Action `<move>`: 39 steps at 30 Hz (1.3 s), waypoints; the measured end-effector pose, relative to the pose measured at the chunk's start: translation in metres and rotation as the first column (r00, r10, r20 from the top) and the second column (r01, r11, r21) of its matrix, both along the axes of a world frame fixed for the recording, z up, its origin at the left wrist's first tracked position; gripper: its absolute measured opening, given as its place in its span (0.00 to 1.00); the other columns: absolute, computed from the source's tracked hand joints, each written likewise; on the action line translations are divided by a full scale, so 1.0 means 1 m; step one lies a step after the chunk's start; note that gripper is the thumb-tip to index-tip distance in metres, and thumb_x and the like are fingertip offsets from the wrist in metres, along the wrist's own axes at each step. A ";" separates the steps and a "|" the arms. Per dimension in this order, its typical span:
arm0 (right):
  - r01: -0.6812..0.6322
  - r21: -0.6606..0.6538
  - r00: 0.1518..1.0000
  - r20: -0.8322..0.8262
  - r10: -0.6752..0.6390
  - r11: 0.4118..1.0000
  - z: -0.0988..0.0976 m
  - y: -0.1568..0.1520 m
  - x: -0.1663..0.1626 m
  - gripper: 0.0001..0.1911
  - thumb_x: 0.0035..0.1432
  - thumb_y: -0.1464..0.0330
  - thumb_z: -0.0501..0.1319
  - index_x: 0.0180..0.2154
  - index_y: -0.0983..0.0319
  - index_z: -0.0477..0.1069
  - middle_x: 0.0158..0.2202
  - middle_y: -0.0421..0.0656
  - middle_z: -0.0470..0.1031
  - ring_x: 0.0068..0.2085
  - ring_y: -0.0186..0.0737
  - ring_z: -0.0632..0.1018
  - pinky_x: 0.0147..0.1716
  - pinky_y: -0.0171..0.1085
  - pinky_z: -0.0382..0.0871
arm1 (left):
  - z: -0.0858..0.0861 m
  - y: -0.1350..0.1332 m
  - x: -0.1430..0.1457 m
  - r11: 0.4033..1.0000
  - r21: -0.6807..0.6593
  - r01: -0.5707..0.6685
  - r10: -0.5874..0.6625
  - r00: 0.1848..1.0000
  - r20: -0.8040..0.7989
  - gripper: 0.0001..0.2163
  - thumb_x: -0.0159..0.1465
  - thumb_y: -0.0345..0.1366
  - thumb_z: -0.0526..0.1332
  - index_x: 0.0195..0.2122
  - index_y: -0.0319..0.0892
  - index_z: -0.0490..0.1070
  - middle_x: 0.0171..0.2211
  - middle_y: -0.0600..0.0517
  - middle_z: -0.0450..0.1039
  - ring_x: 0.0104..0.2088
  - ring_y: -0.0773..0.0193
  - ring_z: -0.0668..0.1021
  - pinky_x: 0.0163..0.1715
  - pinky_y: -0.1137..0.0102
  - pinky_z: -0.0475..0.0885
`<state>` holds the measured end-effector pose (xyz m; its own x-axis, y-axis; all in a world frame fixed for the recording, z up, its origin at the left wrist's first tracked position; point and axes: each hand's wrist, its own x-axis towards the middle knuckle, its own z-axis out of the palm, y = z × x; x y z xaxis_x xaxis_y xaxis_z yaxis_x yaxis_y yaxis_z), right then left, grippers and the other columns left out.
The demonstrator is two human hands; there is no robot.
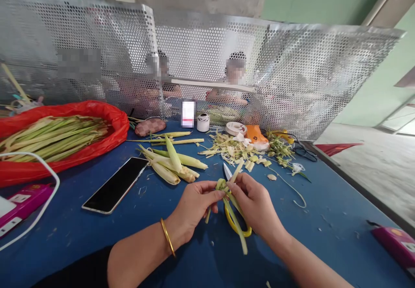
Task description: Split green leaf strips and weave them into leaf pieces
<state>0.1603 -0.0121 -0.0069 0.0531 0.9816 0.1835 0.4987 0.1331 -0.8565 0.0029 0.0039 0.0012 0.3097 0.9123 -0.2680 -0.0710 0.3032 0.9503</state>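
Note:
My left hand (193,205) and my right hand (254,201) meet over the blue table (155,236), both pinching a small knot of green-yellow leaf strips (223,187). Loose strip ends (238,232) hang down from it between my hands. My right hand also grips yellow-handled scissors (234,223), whose blade tip (227,171) sticks up behind the knot. A gold bangle (167,237) circles my left wrist. Several folded leaf pieces (173,163) lie just beyond my hands.
A black phone (116,184) lies to the left. A red bag (19,169) holds long leaf strips (52,136). Leaf scraps (233,149), tape rolls (203,122) and an orange object (256,134) sit near a perforated metal screen (207,63); other people sit behind it. A pink power strip (22,201) lies at far left.

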 end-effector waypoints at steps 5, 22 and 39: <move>-0.258 -0.116 0.939 -0.262 0.221 0.959 0.017 -0.001 0.009 0.18 0.57 0.56 0.61 0.43 0.61 0.67 0.22 0.34 0.65 0.23 0.32 0.64 0.21 0.30 0.57 | -0.002 0.010 -0.005 0.990 -0.030 -0.139 0.140 0.990 0.012 0.12 0.49 0.39 0.69 0.33 0.39 0.79 0.20 0.56 0.67 0.18 0.75 0.65 0.16 0.78 0.50; -0.268 0.055 0.877 -0.399 0.267 0.962 0.022 0.000 0.014 0.06 0.51 0.65 0.67 0.33 0.59 0.79 0.29 0.43 0.77 0.31 0.39 0.75 0.33 0.37 0.70 | 0.003 0.010 -0.005 0.995 0.020 -0.101 0.099 0.991 0.087 0.10 0.49 0.39 0.69 0.28 0.38 0.78 0.23 0.54 0.72 0.17 0.76 0.64 0.19 0.75 0.55; -0.116 0.044 0.984 -0.133 0.121 0.992 0.016 -0.003 0.003 0.14 0.56 0.59 0.60 0.24 0.61 0.69 0.21 0.37 0.64 0.21 0.32 0.65 0.20 0.31 0.59 | 0.004 0.003 0.000 0.985 0.132 -0.111 0.120 0.991 -0.063 0.08 0.49 0.36 0.68 0.30 0.40 0.76 0.19 0.56 0.71 0.20 0.70 0.67 0.23 0.75 0.62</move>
